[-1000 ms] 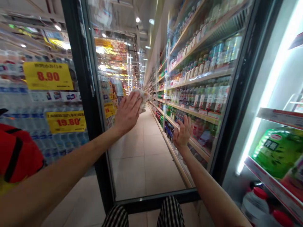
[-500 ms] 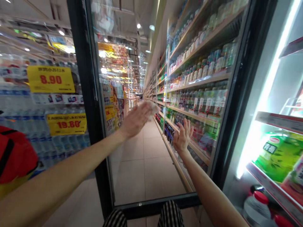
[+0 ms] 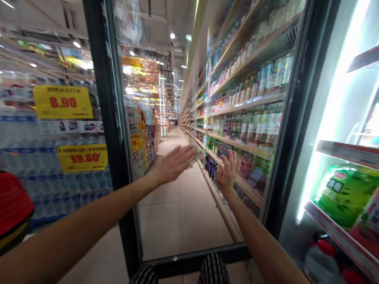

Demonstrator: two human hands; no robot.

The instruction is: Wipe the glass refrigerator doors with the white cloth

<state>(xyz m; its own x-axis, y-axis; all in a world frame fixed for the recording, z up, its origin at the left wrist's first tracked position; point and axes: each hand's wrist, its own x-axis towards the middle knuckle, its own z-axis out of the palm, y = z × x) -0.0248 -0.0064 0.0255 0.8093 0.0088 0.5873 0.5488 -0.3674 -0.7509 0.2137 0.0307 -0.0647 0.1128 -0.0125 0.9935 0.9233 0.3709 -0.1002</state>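
An open glass cooler door point(image 3: 166, 221) with a black frame stands in front of me. My left hand point(image 3: 174, 163) lies flat against the glass, fingers stretched out, pressing a crumpled white cloth point(image 3: 197, 153) under its fingertips. My right hand point(image 3: 227, 170) rests open on the same pane a little to the right, fingers spread upward, holding nothing. Both forearms reach forward from the bottom of the view.
The lit cooler interior at right holds green-labelled bottles point(image 3: 345, 193) and red-capped jugs point(image 3: 325, 256). Through the glass a long tiled aisle point(image 3: 180, 197) runs between drink shelves point(image 3: 245, 130). Yellow price signs point(image 3: 62, 101) hang at left over stacked water bottles. A red bag point(image 3: 12, 205) sits at far left.
My left hand with the cloth has slid down and to the right across the glass. My right hand has stayed almost still on the pane.
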